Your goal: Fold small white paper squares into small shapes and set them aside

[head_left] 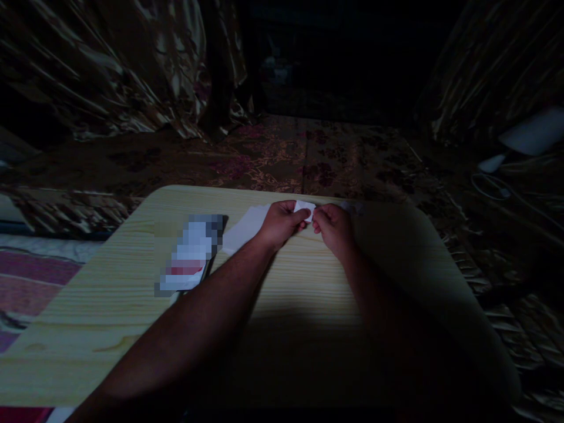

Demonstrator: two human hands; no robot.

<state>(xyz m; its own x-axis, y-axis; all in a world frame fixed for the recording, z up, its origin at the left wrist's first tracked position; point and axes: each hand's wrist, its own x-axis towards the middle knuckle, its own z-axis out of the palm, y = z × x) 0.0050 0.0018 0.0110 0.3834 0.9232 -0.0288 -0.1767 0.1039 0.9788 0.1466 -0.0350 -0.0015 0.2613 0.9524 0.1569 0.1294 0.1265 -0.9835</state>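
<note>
Left hand [282, 223] and right hand [333, 226] pinch a small white folded paper [304, 208] at twelve o'clock on the pale wooden table [308, 282]; white paper sheets [245, 229] lie at ten o'clock.
</note>
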